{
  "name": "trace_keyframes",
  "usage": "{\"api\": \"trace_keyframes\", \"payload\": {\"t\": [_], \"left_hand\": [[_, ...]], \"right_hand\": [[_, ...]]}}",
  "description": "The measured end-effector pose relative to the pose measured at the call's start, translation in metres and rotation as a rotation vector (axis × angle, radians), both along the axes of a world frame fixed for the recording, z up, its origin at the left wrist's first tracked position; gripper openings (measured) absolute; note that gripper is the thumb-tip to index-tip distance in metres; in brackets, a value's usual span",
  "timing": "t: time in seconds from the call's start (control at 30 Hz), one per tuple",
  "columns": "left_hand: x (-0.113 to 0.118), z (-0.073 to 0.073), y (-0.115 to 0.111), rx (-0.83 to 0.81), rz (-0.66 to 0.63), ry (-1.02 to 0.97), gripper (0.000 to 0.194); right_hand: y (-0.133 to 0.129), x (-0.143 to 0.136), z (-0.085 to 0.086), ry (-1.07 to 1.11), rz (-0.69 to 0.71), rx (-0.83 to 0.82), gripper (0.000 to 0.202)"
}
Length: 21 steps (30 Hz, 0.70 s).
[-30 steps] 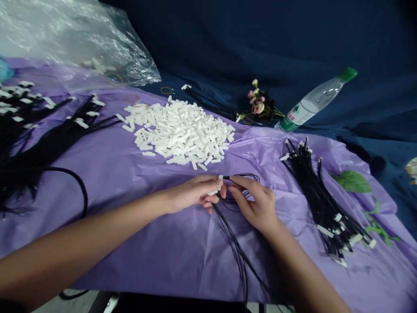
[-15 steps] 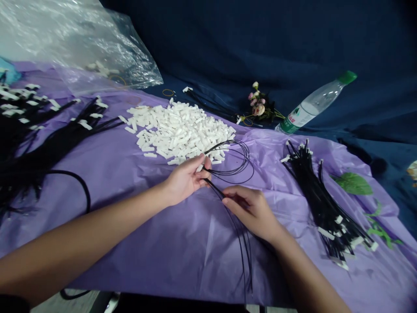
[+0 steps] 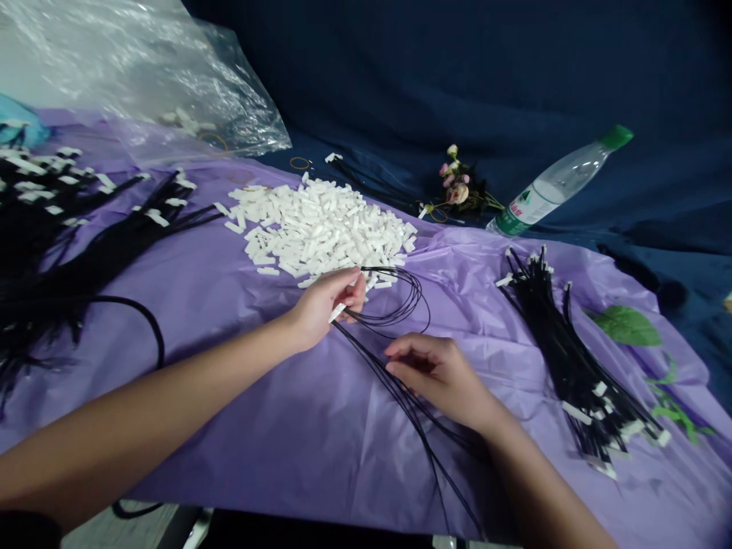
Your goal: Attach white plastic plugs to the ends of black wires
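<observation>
My left hand [image 3: 325,305] is closed around several thin black wires [image 3: 400,381], which bend in a loop on its right side. A small white connector [image 3: 337,312] shows at the palm, where the wires run out toward the lower right. Just right of these strands, my right hand [image 3: 428,370] has its thumb and fingers apart, with nothing visible between the tips. Behind my left hand lies a pile of white connectors [image 3: 325,229] on the purple cloth [image 3: 297,427].
Bundles of black wires with white ends lie at the left [image 3: 108,244] and right [image 3: 554,343]. A clear plastic bag [image 3: 171,76] lies at the back left. Flowers [image 3: 456,191], a tilted bottle [image 3: 549,194] and a green leaf [image 3: 626,325] are beyond and to the right.
The wire ends have swung rightward and spread below my hands. My right hand's fingers have come off the wires. A white connector now shows at my left palm, and the loop looks smaller.
</observation>
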<state>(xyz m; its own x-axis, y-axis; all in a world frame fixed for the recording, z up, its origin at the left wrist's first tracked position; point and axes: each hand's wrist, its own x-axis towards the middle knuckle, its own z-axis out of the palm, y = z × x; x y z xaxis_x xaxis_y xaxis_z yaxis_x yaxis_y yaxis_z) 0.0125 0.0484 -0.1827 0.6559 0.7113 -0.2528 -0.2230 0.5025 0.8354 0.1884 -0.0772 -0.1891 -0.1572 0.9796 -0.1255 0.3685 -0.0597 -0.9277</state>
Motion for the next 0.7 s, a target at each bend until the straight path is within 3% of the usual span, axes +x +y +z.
{"api": "trace_keyframes", "payload": {"t": [0.2,0.4,0.7], "left_hand": [[0.000,-0.001,0.000,0.007,0.044,0.020,0.033],[-0.002,-0.003,0.000,-0.057,0.053,-0.099,0.034],[-0.001,-0.002,-0.002,-0.179,0.082,-0.137,0.036]], "right_hand": [[0.000,-0.004,0.004,0.120,0.035,-0.131,0.014],[-0.001,-0.003,0.009,0.252,0.064,-0.246,0.009],[-0.001,0.000,0.014,0.190,0.062,-0.177,0.008]]}}
